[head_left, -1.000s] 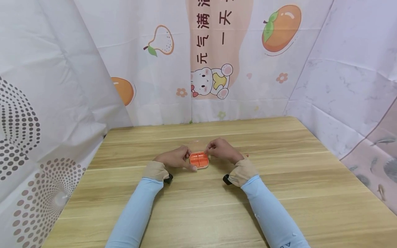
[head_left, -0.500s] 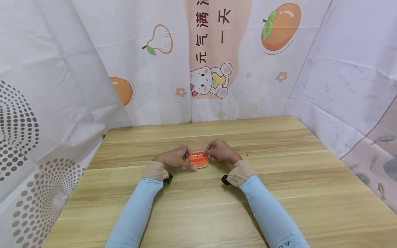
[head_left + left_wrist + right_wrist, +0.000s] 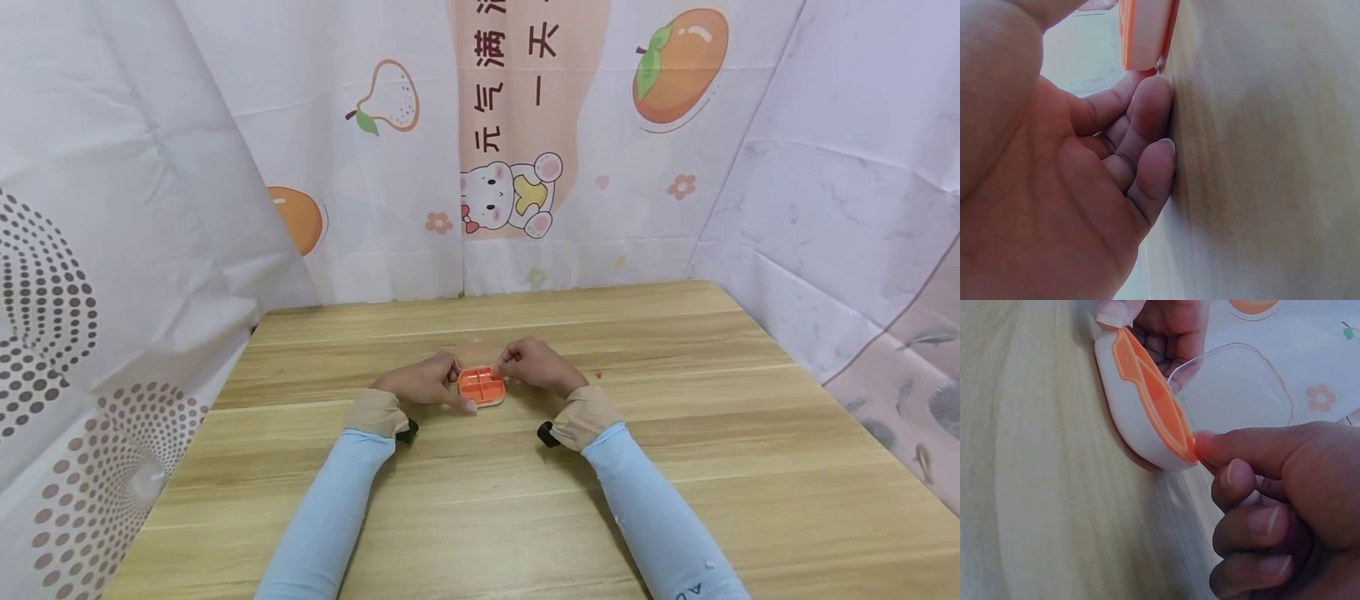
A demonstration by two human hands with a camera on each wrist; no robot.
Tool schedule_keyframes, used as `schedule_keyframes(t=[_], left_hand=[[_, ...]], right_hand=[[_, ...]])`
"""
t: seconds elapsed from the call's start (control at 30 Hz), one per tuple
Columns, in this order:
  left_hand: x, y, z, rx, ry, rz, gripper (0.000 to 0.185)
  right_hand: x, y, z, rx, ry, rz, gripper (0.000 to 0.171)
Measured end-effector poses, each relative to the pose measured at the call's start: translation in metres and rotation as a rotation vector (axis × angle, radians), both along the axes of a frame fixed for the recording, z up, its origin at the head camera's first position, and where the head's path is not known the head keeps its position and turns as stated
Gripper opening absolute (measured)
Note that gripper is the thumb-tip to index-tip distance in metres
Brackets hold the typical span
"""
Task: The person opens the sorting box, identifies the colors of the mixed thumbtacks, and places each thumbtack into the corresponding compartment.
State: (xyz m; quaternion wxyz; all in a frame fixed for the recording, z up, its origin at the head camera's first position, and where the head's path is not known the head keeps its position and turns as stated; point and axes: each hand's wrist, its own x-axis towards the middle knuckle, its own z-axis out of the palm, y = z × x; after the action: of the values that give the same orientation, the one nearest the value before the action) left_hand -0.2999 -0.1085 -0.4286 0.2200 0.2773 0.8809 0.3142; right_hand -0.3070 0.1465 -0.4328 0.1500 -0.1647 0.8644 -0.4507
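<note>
A small orange pill box (image 3: 480,386) with a white underside lies on the wooden table (image 3: 675,467), its clear lid (image 3: 475,353) standing open at the far side. My left hand (image 3: 423,385) grips the box's left end between thumb and curled fingers; the left wrist view shows the box (image 3: 1144,31) just above those fingers (image 3: 1147,125). My right hand (image 3: 534,364) pinches the right edge of the box. In the right wrist view its fingertip (image 3: 1207,445) touches the orange rim of the box (image 3: 1141,412) where the lid (image 3: 1235,387) rises. The contents of the compartments are too small to tell.
Printed cloth walls (image 3: 517,150) close off the table at the back and on both sides. A tiny red speck (image 3: 597,375) lies on the wood just right of my right hand. Bare wood stretches in front of my forearms.
The clear lid now stands a little more upright than a second ago. Both hands stay on the box in nearly the same places.
</note>
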Motion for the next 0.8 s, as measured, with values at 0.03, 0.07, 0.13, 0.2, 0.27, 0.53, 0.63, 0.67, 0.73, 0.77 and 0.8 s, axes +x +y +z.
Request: schedule_keyframes(t=[0.03, 0.07, 0.13, 0.2, 0.27, 0.53, 0.63, 0.67, 0.73, 0.77, 0.8], left_hand=[[0.0, 0.0, 0.0, 0.002, -0.001, 0.001, 0.059], [0.0, 0.0, 0.0, 0.005, -0.002, 0.0, 0.059], [0.0, -0.001, -0.001, 0.008, -0.003, -0.001, 0.06], [0.0, -0.001, 0.0, 0.009, -0.004, -0.002, 0.06], [0.001, 0.0, 0.001, 0.006, 0.0, -0.005, 0.059], [0.0, 0.001, 0.001, -0.006, 0.015, -0.005, 0.058], [0.0, 0.0, 0.0, 0.006, 0.007, -0.006, 0.059], [0.0, 0.0, 0.0, 0.01, 0.004, -0.006, 0.059], [0.0, 0.0, -0.001, 0.012, 0.004, -0.007, 0.059], [0.0, 0.0, -0.001, 0.013, 0.005, -0.007, 0.059], [-0.001, -0.001, -0.002, 0.014, 0.005, -0.008, 0.059]], right_hand=[[0.0, 0.001, 0.0, -0.005, -0.003, 0.005, 0.013], [0.0, 0.001, 0.001, -0.01, -0.007, 0.009, 0.013], [-0.001, 0.003, 0.002, -0.016, -0.013, 0.024, 0.014], [-0.001, 0.006, 0.003, -0.01, -0.023, 0.043, 0.014], [-0.002, 0.01, 0.006, 0.01, -0.019, 0.069, 0.013], [-0.008, 0.035, 0.012, 0.084, -0.028, 0.129, 0.013], [-0.008, 0.047, 0.014, 0.087, -0.053, 0.121, 0.015], [-0.009, 0.052, 0.014, 0.089, -0.06, 0.122, 0.015], [-0.009, 0.06, 0.015, 0.102, -0.073, 0.126, 0.016], [-0.009, 0.064, 0.017, 0.108, -0.081, 0.129, 0.016], [-0.008, 0.068, 0.018, 0.116, -0.086, 0.135, 0.017]])
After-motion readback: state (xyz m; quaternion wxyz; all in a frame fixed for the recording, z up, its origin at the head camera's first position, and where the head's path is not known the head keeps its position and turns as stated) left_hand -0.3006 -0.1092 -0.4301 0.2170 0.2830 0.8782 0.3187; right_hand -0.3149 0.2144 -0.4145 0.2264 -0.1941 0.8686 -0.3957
